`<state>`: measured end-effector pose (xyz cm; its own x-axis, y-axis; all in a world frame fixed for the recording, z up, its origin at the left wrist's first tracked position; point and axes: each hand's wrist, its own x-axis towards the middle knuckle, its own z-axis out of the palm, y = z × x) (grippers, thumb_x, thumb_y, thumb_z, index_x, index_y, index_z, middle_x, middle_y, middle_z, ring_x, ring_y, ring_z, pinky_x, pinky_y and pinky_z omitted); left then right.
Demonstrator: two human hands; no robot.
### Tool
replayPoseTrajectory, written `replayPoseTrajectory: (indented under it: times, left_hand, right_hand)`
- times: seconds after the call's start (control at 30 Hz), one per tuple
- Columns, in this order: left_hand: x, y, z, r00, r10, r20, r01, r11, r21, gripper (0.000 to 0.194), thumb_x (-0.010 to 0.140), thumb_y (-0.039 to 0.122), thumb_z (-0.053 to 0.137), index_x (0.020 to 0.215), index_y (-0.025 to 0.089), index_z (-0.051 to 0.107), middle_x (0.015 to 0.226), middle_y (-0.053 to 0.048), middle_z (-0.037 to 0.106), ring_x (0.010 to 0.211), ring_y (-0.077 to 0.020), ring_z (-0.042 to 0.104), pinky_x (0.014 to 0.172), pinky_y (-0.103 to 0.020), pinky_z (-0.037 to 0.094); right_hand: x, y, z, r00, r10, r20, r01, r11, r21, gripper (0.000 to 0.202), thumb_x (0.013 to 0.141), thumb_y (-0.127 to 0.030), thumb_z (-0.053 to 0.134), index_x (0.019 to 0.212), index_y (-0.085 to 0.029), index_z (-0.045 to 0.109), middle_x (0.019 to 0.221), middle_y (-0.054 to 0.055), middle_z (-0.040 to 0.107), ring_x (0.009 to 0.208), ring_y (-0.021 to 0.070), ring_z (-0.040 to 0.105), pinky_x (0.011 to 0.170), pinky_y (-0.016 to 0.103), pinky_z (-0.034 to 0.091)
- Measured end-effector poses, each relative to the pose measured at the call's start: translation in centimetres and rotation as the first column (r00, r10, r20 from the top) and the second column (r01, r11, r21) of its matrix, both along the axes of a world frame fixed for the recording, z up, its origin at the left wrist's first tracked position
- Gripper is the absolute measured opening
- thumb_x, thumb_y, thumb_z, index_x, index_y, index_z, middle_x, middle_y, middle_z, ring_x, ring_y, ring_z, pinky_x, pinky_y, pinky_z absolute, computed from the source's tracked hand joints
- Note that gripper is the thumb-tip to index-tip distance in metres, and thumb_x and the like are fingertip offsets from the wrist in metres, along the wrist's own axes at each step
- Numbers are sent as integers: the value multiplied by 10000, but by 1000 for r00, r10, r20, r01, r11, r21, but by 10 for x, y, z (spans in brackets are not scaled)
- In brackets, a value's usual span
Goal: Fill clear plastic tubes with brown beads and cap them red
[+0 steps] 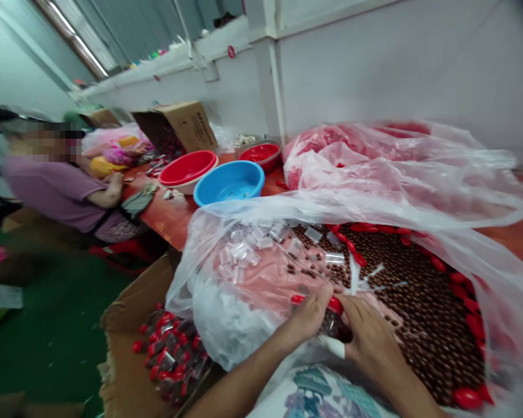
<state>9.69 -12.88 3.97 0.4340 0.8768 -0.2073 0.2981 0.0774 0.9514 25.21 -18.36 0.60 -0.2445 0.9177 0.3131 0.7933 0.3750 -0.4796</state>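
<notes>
Co-worker: one person in a purple top, seated along the orange table.
Carton: open cardboard box, holding a heap of red-capped containers.
Basins: one red basin, one blue basin, side by side.
Sheeting: translucent plastic, spread at the worker's front.
Clear pieces: small transparent containers, loose, on the sheeting's left part.
Left hand: curled, thumb against the held container; its other fingers partly hidden.
Held item: one small clear container with red cap, between both hands, above the sheeting.
Right hand: bent around the container's right side, white covering on thumb.
Beads: brown, round, in a broad layer.
Red pieces: glossy, along the beads' right edge.
</notes>
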Motion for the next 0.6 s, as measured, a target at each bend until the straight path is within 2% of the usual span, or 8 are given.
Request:
replayPoseTrajectory:
  times: [0.1, 0.13, 0.17, 0.23, 0.27, 0.33, 0.43, 0.6]
  left_hand:
    - [-47, 31, 9, 948, 169, -272, -102, 964, 244, 398, 914, 432, 313, 1089, 189, 575, 952, -69, 627, 905, -195, 579, 837, -328, 446]
    - [-65, 43, 10, 869, 259, -421, -109, 931, 347, 358, 906, 404, 356, 1106, 196, 569, 1008, -81, 606, 922, -201, 568, 834, -332, 440]
    - [-82, 54, 8, 743, 331, -581, -61, 899, 434, 332, 890, 361, 404, 1132, 193, 559, 1043, -95, 586, 944, -213, 554, 840, -341, 429]
    - [-112, 74, 2, 423, 382, -822, 133, 871, 473, 337, 843, 298, 487, 1149, 175, 557, 1084, -128, 556, 994, -252, 518, 845, -363, 410]
    - [-124, 82, -3, 384, 370, -846, 162, 875, 456, 354, 805, 268, 536, 1140, 159, 570, 1089, -146, 555, 1009, -278, 503, 842, -381, 402]
    - [-140, 93, -11, 364, 323, -874, 223, 881, 418, 348, 772, 210, 554, 1114, 167, 599, 1054, -145, 580, 1005, -290, 497, 828, -382, 398]
    - [-151, 104, -19, 390, 251, -886, 294, 878, 379, 311, 766, 166, 528, 1053, 193, 644, 992, -120, 621, 965, -269, 517, 846, -374, 381]
    - [-154, 111, -17, 436, 214, -874, 335, 863, 379, 343, 811, 269, 501, 1125, 207, 623, 1053, -105, 648, 982, -258, 531, 905, -387, 360]
  right_hand:
    - [-18, 8, -2, 997, 48, -61, -58, 981, -184, 644, 719, -409, 625, 1289, -176, 437, 1124, 139, 593, 1030, 305, 544, 875, 448, 434]
    - [-24, 9, -2, 994, 75, -76, -92, 967, -239, 705, 717, -431, 631, 1330, -167, 402, 1152, 146, 582, 1055, 308, 533, 888, 445, 429]
    - [-30, 10, -2, 990, 110, -91, -132, 949, -286, 766, 713, -441, 641, 1368, -161, 358, 1189, 152, 564, 1088, 309, 516, 909, 439, 419]
    - [-39, 10, -1, 977, 177, -121, -209, 912, -353, 832, 710, -433, 657, 1410, -172, 293, 1255, 150, 523, 1148, 304, 476, 954, 420, 393]
    - [-41, 9, -1, 970, 201, -136, -238, 896, -376, 811, 720, -416, 654, 1412, -193, 294, 1263, 139, 518, 1155, 294, 470, 963, 407, 387]
    - [-41, 9, 0, 961, 223, -164, -271, 873, -404, 679, 765, -362, 621, 1380, -238, 362, 1233, 113, 540, 1124, 265, 493, 949, 377, 399]
    - [-29, 7, 4, 961, 186, -203, -255, 880, -401, 472, 816, -277, 553, 1285, -259, 496, 1137, 94, 592, 1040, 234, 545, 896, 347, 436]
    - [10, -11, -2, 948, 1, -319, -117, 931, -345, 349, 846, -236, 482, 1180, -246, 586, 1109, 82, 629, 1030, 212, 578, 890, 336, 467]
